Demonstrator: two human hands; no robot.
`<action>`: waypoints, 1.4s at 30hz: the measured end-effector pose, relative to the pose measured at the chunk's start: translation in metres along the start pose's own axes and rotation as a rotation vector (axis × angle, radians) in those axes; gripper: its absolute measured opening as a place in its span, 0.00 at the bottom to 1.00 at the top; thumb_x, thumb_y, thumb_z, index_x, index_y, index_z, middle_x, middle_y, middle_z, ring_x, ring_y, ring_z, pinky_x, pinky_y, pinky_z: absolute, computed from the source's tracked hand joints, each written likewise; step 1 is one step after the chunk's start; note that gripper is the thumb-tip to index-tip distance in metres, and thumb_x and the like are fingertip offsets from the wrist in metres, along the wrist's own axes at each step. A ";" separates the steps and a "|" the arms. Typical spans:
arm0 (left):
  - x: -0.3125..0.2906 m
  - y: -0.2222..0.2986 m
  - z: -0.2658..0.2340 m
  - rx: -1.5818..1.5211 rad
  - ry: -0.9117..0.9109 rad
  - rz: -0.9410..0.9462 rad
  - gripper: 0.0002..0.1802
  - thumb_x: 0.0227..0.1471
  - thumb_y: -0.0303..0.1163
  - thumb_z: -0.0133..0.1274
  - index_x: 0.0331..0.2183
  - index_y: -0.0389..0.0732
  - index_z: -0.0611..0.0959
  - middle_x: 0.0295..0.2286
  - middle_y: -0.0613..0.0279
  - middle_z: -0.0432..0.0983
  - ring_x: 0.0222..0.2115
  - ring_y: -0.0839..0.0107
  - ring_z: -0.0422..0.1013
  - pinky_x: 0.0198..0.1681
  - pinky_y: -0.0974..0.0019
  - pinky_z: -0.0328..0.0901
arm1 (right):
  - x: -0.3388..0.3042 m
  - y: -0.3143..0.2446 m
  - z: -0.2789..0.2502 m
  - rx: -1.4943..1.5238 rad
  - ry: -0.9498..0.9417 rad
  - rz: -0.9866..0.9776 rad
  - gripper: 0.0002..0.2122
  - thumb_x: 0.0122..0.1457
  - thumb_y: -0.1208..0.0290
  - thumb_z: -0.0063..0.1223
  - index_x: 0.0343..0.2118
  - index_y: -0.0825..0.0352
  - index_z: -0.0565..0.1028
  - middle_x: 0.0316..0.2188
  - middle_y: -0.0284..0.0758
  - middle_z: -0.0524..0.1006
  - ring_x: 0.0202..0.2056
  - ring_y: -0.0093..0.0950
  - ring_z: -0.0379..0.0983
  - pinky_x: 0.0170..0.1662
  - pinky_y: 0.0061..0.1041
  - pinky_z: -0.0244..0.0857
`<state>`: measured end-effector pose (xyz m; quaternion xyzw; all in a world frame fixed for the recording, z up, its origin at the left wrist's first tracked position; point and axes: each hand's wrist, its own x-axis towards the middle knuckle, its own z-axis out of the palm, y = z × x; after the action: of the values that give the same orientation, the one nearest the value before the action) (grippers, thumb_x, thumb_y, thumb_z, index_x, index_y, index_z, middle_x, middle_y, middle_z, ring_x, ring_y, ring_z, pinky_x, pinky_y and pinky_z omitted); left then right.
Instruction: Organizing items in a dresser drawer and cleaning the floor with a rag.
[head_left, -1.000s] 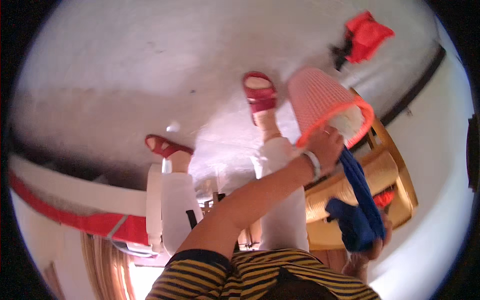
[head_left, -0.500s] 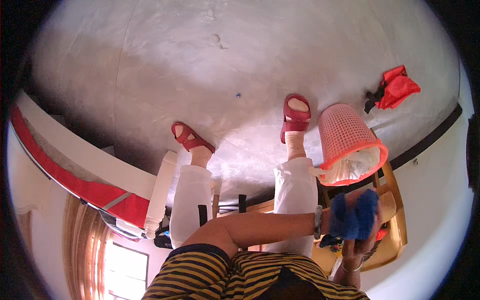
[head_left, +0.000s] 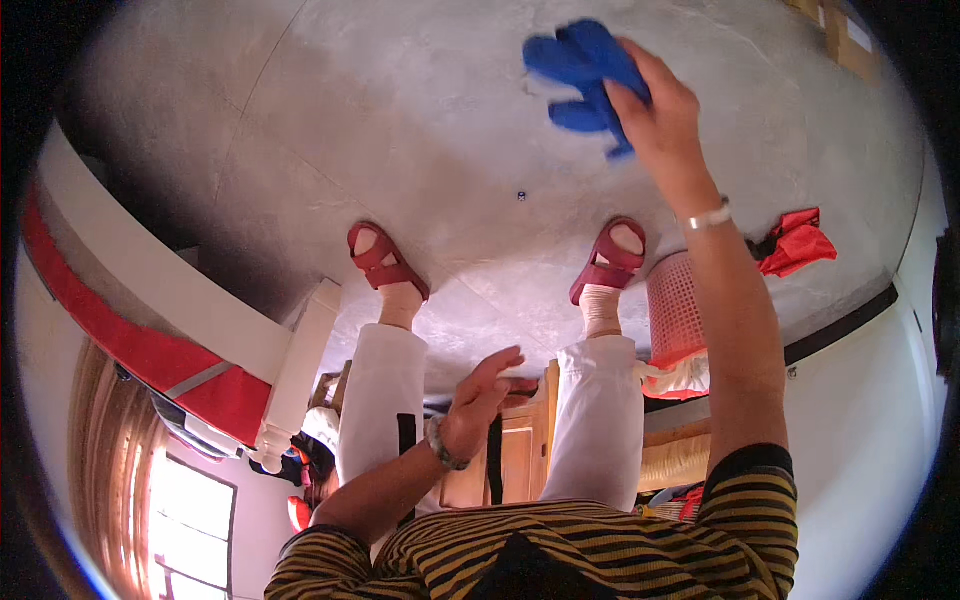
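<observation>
At 1 o'clock in the head view: blue cloth (head_left: 590,75), bunched at one edge, loose lobes fanned out toward 11 from the fingers; whether it touches the grey floor (head_left: 300,150) or hangs above, I can't tell.

Right hand (head_left: 662,120), between 1 and 2: narrow, thumb and fingers pinched on the cloth's near edge, arm reaching well out; left hand (head_left: 478,405), at 6, between the knees: wide, fingers stretched apart, nothing seen in it.

Around them: pink basket (head_left: 672,310) at 3, partly hidden behind the right forearm (head_left: 740,330), white liner (head_left: 690,375) showing at its rim; red cloth (head_left: 800,243) just short of 3, on the floor beyond the basket; small dark bit (head_left: 521,196) between 12 and 1, on the floor, too small to identify; left sandal (head_left: 385,268) between 9 and 10, right sandal (head_left: 608,265) between 2 and 3, feet well apart.

Handling notes, my judgement: the pinch takes in only one edge, so the lobes probably flop at this reach; a deeper grip with more fabric under the thumb should behave better; left hand is free and could gather the loose ends; keep the forearm off the basket, it looks light enough to tip; wide stance suits the long reach; keep the cloth clear of that dark bit.
</observation>
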<state>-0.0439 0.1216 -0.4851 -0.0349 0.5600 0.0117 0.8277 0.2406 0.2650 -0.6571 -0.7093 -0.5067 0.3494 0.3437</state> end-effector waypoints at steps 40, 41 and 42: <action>0.012 0.011 -0.017 0.025 0.072 0.045 0.18 0.55 0.34 0.41 0.47 0.37 0.69 0.39 0.59 0.69 0.37 0.69 0.69 0.40 0.67 0.64 | -0.173 -0.013 0.011 0.030 -0.810 0.402 0.18 0.33 0.74 0.53 0.34 0.67 0.74 0.30 0.43 0.75 0.33 0.42 0.71 0.41 0.34 0.64; 0.009 0.011 -0.018 0.008 0.081 0.059 0.18 0.54 0.34 0.42 0.46 0.38 0.70 0.38 0.60 0.69 0.37 0.69 0.69 0.40 0.68 0.64 | -0.189 -0.028 -0.008 0.020 -0.795 0.435 0.18 0.33 0.74 0.53 0.34 0.67 0.74 0.30 0.43 0.75 0.33 0.42 0.71 0.41 0.34 0.64; 0.006 0.012 -0.017 -0.011 0.069 0.053 0.17 0.54 0.33 0.41 0.45 0.39 0.71 0.38 0.61 0.70 0.36 0.69 0.69 0.39 0.68 0.64 | -0.199 -0.050 -0.032 0.060 -0.746 0.560 0.17 0.33 0.77 0.51 0.33 0.69 0.73 0.28 0.39 0.74 0.32 0.33 0.70 0.38 0.28 0.63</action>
<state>-0.0583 0.1319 -0.4978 -0.0248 0.5891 0.0355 0.8069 0.1955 0.0822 -0.5691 -0.6343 -0.3744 0.6745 0.0510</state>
